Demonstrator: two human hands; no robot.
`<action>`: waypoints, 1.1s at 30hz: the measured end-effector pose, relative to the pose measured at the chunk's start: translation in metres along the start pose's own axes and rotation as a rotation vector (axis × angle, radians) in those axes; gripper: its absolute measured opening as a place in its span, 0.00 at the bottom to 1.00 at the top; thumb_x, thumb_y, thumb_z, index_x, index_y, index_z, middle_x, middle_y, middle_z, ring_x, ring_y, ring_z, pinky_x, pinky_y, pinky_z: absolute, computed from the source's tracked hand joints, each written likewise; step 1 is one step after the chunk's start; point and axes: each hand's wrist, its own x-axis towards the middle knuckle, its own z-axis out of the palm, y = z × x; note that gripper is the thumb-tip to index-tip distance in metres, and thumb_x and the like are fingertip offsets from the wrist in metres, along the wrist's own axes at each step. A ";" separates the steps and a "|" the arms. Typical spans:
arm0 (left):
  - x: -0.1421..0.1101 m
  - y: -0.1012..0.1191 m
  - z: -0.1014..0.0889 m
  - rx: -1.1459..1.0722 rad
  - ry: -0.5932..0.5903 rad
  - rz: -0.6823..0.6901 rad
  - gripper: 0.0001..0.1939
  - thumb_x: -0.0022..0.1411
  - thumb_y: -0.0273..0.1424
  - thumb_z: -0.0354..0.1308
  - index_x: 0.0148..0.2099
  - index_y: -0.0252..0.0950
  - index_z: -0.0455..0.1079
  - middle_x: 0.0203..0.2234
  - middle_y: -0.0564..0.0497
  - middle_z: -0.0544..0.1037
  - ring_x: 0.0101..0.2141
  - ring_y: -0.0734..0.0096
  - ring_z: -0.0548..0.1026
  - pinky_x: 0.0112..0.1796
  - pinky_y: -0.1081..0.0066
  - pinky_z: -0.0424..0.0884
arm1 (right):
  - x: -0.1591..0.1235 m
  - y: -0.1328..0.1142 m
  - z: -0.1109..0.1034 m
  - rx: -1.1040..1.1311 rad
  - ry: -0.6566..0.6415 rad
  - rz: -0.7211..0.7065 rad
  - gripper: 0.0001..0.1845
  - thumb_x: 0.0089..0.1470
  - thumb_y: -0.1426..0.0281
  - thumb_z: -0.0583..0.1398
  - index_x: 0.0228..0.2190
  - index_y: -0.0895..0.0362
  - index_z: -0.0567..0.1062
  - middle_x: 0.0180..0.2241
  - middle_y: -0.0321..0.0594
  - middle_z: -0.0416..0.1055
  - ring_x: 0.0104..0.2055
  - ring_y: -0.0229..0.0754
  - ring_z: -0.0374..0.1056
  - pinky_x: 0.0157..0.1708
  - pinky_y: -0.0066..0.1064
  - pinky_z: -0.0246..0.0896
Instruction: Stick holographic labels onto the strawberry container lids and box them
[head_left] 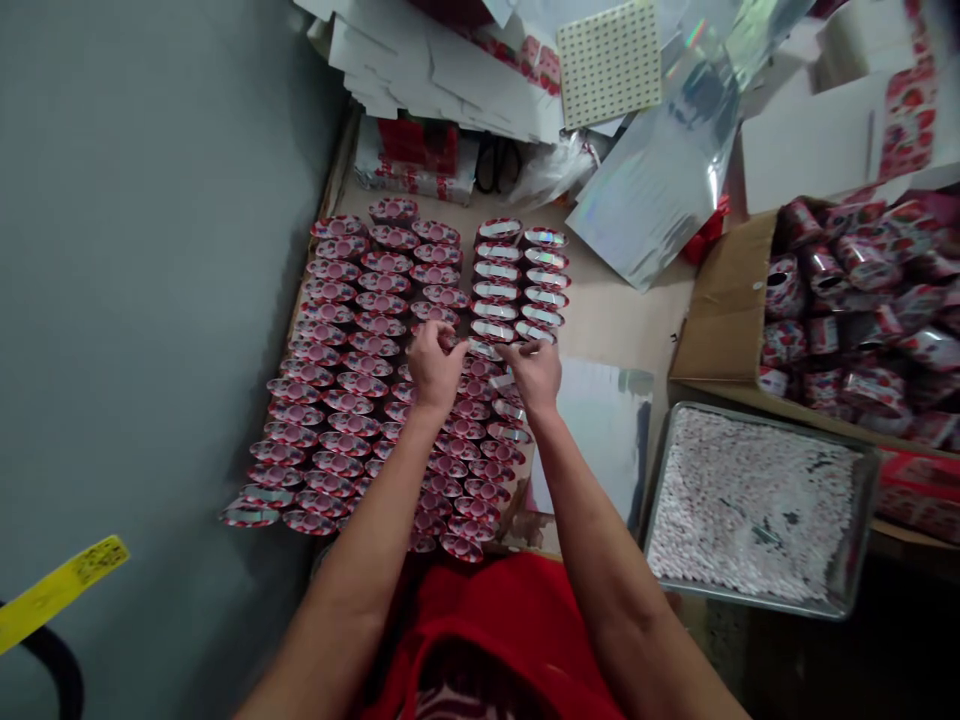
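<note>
Rows of small oval-topped red and pink packages (356, 400) stand close together on the table. Between my two hands is a pale strip (484, 349), lying across the top of one of these packages. My left hand (436, 365) pinches at its left end, fingers closed. At the right end my right hand (536, 375) is also closed, thumb and fingers together; the fingertips partly hide the strip. Beyond my hands, two columns of packages with pale strips (497, 271) across their tops run away from me. Packages on the left show pink round centres instead.
A cardboard box (720, 310) full of printed packages stands at right. Before it sits a metal tray (660, 500) of small whitish pieces. A white sheet (589, 430) lies beside my right hand. Stacked card (450, 70) and clear plastic film (660, 180) occupy the back; a grey wall (150, 250) borders the left.
</note>
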 end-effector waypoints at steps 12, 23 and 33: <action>-0.082 -0.008 -0.004 -0.956 -0.341 -0.539 0.29 0.42 0.48 0.79 0.39 0.35 0.75 0.33 0.49 0.81 0.33 0.68 0.80 0.38 0.67 0.75 | -0.019 -0.001 0.011 0.271 0.017 -0.076 0.26 0.43 0.46 0.70 0.25 0.53 0.68 0.23 0.32 0.67 0.28 0.39 0.62 0.32 0.31 0.56; -0.041 -0.017 -0.021 -0.112 -0.141 -0.119 0.07 0.60 0.35 0.67 0.31 0.38 0.77 0.28 0.51 0.79 0.31 0.67 0.75 0.38 0.67 0.68 | -0.038 0.028 0.006 0.516 -0.155 0.003 0.22 0.35 0.58 0.72 0.31 0.55 0.74 0.28 0.38 0.77 0.30 0.45 0.73 0.31 0.35 0.67; -0.024 -0.010 -0.004 0.449 -0.023 0.057 0.06 0.64 0.37 0.66 0.36 0.42 0.80 0.43 0.45 0.78 0.50 0.50 0.72 0.49 0.56 0.65 | -0.024 0.014 0.027 0.196 0.071 -0.094 0.13 0.41 0.66 0.68 0.29 0.51 0.70 0.25 0.32 0.75 0.29 0.44 0.72 0.35 0.34 0.63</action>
